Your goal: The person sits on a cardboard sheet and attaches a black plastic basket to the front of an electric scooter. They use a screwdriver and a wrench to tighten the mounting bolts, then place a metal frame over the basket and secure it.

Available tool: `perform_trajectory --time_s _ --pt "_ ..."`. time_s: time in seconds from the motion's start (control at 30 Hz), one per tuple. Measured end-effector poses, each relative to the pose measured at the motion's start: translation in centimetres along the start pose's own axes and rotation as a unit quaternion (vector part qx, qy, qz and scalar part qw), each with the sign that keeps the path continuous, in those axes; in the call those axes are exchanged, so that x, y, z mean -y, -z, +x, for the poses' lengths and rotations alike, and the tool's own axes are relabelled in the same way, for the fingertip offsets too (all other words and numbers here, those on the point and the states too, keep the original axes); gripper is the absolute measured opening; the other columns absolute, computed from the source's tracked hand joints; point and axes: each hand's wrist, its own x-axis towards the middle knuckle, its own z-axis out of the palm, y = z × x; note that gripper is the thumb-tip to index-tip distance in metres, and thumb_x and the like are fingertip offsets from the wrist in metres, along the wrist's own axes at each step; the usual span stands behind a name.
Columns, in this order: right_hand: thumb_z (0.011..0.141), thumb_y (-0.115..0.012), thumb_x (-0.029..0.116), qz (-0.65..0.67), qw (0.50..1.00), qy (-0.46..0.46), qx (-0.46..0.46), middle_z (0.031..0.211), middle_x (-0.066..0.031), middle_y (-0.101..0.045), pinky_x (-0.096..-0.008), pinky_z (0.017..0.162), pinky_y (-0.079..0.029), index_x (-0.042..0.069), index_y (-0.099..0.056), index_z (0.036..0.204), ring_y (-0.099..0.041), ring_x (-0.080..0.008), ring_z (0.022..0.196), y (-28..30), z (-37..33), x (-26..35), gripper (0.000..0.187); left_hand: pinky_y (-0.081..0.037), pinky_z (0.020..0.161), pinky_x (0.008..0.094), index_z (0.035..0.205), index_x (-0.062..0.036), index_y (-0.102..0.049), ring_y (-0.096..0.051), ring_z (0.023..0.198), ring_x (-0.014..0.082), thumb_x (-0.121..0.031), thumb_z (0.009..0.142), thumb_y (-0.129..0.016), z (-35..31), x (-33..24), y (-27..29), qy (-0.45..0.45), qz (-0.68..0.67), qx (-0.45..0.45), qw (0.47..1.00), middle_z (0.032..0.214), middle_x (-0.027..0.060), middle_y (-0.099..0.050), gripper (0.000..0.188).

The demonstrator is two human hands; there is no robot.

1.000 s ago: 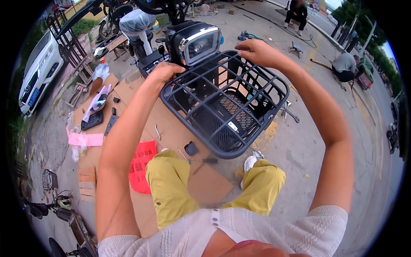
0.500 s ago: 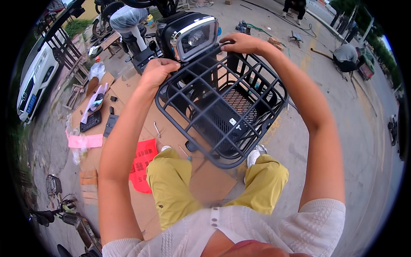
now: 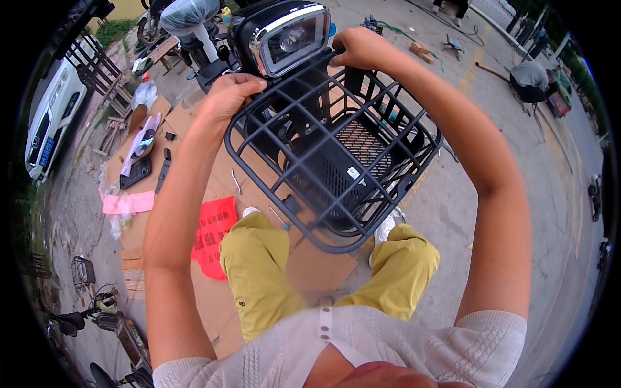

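Note:
A black wire basket (image 3: 334,247) with a grid of bars across its upper face is in front of me, just below a chrome-rimmed headlight (image 3: 294,42). At its far left corner, my left hand (image 3: 228,94) pinches the rim, thumb along the bar. My right hand (image 3: 363,49) is closed round the far right part of the same rim, beside the headlight; its fingertips are partly hidden. Through the bars show a perforated black floor panel and a small white label. Whether the grid is a separate lid, I cannot tell.
Cardboard sheets (image 3: 320,266) cover the ground under the basket. A red plastic bag (image 3: 215,236), a wrench (image 3: 237,182) and a screwdriver (image 3: 279,218) lie there. Farther left are a pink sheet (image 3: 128,203), wooden stools and a white car (image 3: 57,116). A plastic-wrapped seat (image 3: 187,15) stands behind.
The headlight and both hands sit slightly higher in the picture, and the basket's grid looks a little wider and nearer. Both hands keep their hold on the rim.

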Motion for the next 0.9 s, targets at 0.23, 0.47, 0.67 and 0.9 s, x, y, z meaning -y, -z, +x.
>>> perform_trajectory --time_s 0.23,0.47,0.67,0.9 --pt "0.068 -0.079 0.032 0.05 0.998 0.015 0.038 0.09 -0.0171 -0.071 -0.0392 0.078 -0.053 0.002 -0.073 0.095 -0.068 -0.0321 0.085 1.3 0.7 0.8 0.041 -0.047 0.057 0.0193 0.097 0.0026 -0.069 -0.061 0.063 0.0071 -0.012 0.084 -0.068 -1.1 -0.5 -0.1 0.01 -0.006 0.01 1.0 0.08 0.0042 -0.068 0.02" --pt "0.072 -0.079 0.023 0.123 0.992 0.014 0.032 0.085 -0.0137 -0.07 -0.0325 0.076 -0.05 0.0 -0.072 0.102 -0.065 -0.0228 0.076 0.5 0.9 0.1 0.039 -0.047 0.065 0.0208 0.095 0.0043 -0.07 -0.06 0.071 0.0077 -0.013 0.083 -0.069 -1.9 -0.3 -1.0 -0.042 0.061 -0.034 0.997 0.081 0.0039 -0.068 0.021" --pt "0.08 -0.072 0.031 0.176 0.984 -0.015 0.03 0.084 -0.0118 -0.069 -0.0319 0.074 -0.05 0.001 -0.072 0.103 -0.065 -0.021 0.076 0.8 0.5 0.2 0.038 -0.046 0.069 0.0222 0.093 0.0053 -0.071 -0.059 0.075 0.0082 -0.012 0.082 -0.068 -2.2 0.0 -0.8 -0.075 0.1 -0.055 0.991 0.082 0.0045 -0.068 0.021" --pt "0.083 -0.07 0.033 0.119 0.992 -0.004 0.042 0.081 -0.0113 -0.07 -0.0326 0.072 -0.05 0.003 -0.074 0.101 -0.065 -0.0204 0.072 1.2 1.5 0.1 0.035 -0.047 0.071 0.0231 0.093 0.0052 -0.071 -0.06 0.076 0.0096 -0.011 0.082 -0.068 -2.0 -0.9 -1.1 -0.061 0.095 -0.046 0.993 0.083 0.0056 -0.068 0.02"
